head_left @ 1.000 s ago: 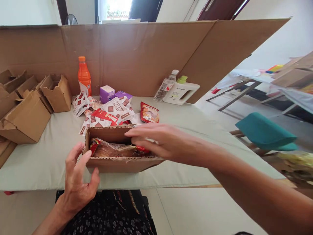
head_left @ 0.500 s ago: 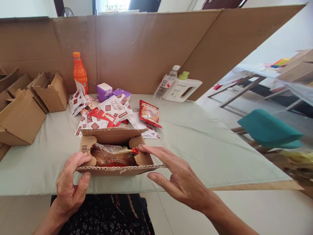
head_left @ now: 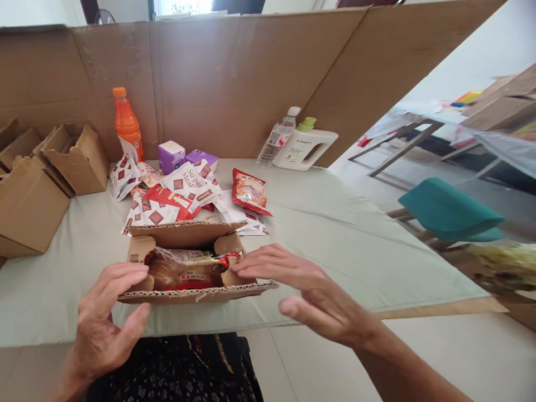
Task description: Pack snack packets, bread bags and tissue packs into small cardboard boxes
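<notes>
Close in front of me stands a small cardboard box [head_left: 188,295] with its top open. Inside lies a clear plastic food packet [head_left: 180,268] with brown contents and red and white print. At the box's left end is my left hand [head_left: 104,318], fingers over the side flap and thumb held apart below the front edge. My right hand [head_left: 301,290] reaches over the right end, fingertips at the flap near the packet's red corner, thumb spread away. Both hands have their fingers extended, and neither grips anything that I can see.
Behind the box lie several white and red sachets [head_left: 190,181] and a red food packet [head_left: 251,192]. Purple packs [head_left: 171,156], an orange bottle [head_left: 128,125], a water bottle [head_left: 278,139] and a white jug [head_left: 305,148] stand before a cardboard wall [head_left: 234,84]. More boxes [head_left: 33,206] are at left.
My right thumb has spread farther from the box, and its fingers have straightened. My left hand has shifted slightly left and down. The whole view has moved a little; the packet remains inside the box.
</notes>
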